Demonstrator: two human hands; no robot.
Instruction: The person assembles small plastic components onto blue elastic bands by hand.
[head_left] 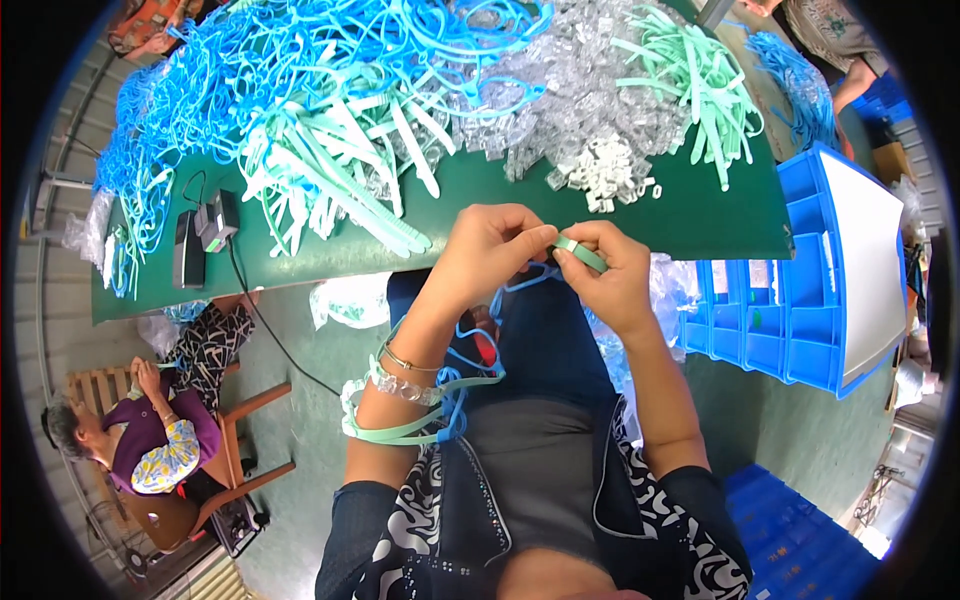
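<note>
Head view — green strap (590, 259), pale, narrow, curved

Between the left grip (520, 245) and the right grip (605, 270), a mint band (584, 256) fills the gap. Beyond these 2 grips, a narrow bare strip of worktop (728, 222) offers passage, backed by white pieces (606, 172) and clear clips (585, 75). It widens right of the right grip, with blue crates (775, 305) past the edge. Left of the left grip, mint straps (345, 185) obstruct a low sweep; blue loops (478, 374) hang below, around its forearm.
</note>
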